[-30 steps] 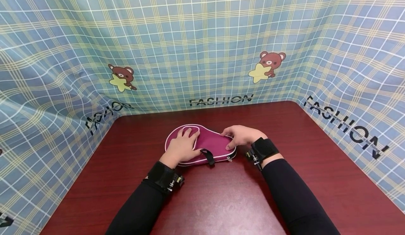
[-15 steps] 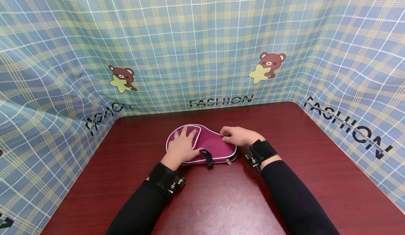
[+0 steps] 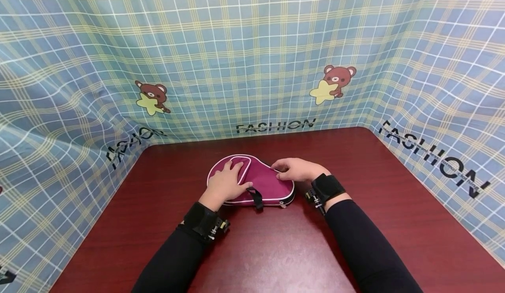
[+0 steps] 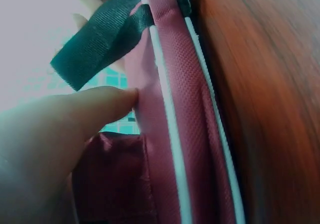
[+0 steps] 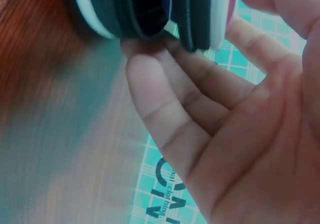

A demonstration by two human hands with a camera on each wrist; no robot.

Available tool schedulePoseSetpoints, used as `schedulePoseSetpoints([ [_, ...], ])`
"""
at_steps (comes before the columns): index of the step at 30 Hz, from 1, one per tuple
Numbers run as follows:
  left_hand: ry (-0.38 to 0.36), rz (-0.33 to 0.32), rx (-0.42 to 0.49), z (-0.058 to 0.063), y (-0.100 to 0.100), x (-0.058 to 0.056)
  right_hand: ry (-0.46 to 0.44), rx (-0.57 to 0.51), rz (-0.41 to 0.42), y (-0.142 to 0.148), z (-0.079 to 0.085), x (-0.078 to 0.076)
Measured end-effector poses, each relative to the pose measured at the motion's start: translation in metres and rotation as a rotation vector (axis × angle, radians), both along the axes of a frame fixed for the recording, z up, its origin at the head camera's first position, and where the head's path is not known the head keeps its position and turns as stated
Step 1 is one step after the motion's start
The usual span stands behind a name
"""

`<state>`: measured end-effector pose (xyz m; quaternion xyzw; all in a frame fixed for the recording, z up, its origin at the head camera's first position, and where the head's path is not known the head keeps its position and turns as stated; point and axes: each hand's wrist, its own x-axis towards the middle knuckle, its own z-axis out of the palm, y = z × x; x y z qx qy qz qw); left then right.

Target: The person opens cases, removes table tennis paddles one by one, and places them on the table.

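Case [image 3: 268,183], magenta w/ white piping, lies flat abt mid-desk [image 3: 256,244] in head view, round end on person's L, narrow end R. L hand [image 3: 225,185] is spread loosely on the round end, fingers at the pocket [image 3: 243,160], thumb near blk strap [image 3: 256,198]; it grips nothing. Vs 0.5 s ago its fingers are a bit more bent & pulled in. R hand [image 3: 301,169] is at the narrow end, part-open, thumb on top panel, index out twd far edge; can't tell if it pinches anything. 0.5 s ago that index was more curled; 1 s ago the thumb was spread lower, twd near edge. Strap tip & zip pull [image 3: 282,204] have shifted slightly L & down since 1 s ago. Plaid curtain [image 3: 260,43] behind looks abt same. L wrist view: L thumb [image 4: 95,109], nearly straight, w/ tip against the case; strap sticks out above it, piped side edge runs down to the desk side. R wrist view: narrow end at top, dark gap btwn its blk edge bands [image 5: 195,17]; R fingers [image 5: 160,92] bent below & behind it, thumb up by magenta side; some contact pts hidden.
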<state>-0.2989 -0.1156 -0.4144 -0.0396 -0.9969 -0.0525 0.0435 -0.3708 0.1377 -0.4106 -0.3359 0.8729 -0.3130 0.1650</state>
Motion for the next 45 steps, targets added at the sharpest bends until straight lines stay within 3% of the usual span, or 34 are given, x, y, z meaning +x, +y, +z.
schedulePoseSetpoints([
  [8, 0.052, -0.107, -0.003, -0.010, -0.006, -0.011, -0.209, -0.010, 0.035, 0.000, 0.005, 0.005],
  [13, 0.096, -0.191, -0.024, -0.015, -0.010, -0.016, -0.241, 0.000, 0.065, -0.001, 0.004, 0.007],
  [16, 0.112, -0.210, -0.026, -0.015, -0.011, -0.017, -0.251, -0.001, 0.064, 0.000, 0.002, 0.007],
  [19, 0.106, -0.186, -0.027, -0.015, -0.010, -0.015, -0.208, 0.001, 0.081, 0.000, 0.002, 0.006],
  [24, 0.052, -0.019, 0.053, -0.010, -0.002, -0.008, -0.043, 0.024, 0.081, -0.001, -0.001, 0.003],
  [28, 0.070, 0.072, 0.105, -0.006, 0.004, -0.004, 0.019, 0.050, 0.038, -0.003, -0.004, 0.001],
  [35, 0.074, 0.050, 0.037, -0.007, 0.005, -0.005, -0.044, 0.058, -0.004, -0.002, -0.008, -0.002],
  [45, 0.047, 0.024, 0.081, -0.008, 0.001, -0.009, -0.026, 0.089, -0.010, -0.004, -0.007, -0.001],
])
